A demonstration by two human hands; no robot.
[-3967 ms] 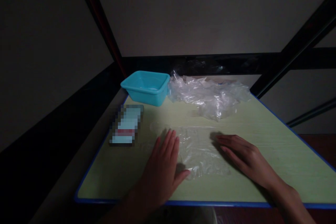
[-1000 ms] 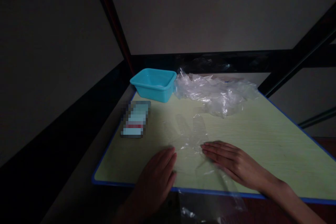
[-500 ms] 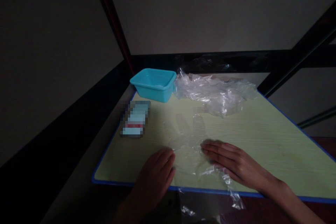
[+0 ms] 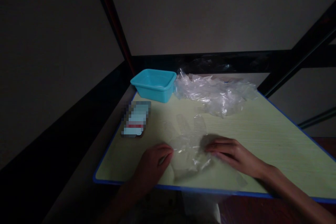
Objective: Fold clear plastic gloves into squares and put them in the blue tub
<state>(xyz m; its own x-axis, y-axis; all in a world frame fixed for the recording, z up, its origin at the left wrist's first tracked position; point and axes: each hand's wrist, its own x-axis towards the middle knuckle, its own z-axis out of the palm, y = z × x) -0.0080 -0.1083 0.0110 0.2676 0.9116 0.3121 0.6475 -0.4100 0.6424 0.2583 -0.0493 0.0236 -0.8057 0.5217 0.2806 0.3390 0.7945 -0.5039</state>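
A thin, clear plastic glove [image 4: 191, 143] lies partly on the table, its finger parts pointing away from me. Its near part hangs loosely towards the table's front edge. My left hand [image 4: 157, 159] pinches the glove's left side between thumb and fingertips. On the opposite side my right hand [image 4: 231, 154] has its fingers closed together on the glove's right side. The exact grip points are hard to make out, since the film is see-through.
A turquoise plastic basin [image 4: 154, 91] stands at the back left. Right of it lies a heap of crumpled clear plastic [image 4: 220, 94]. A blurred-out phone-like object [image 4: 136, 119] rests near the left edge of the blue-rimmed table [image 4: 275, 140]. Walls rise behind and at left.
Both hands have gone from lying flatter beside the glove to pinching its sides, slightly raised. The glove's near part has lifted and shifted; its finger parts stay nearly in place.
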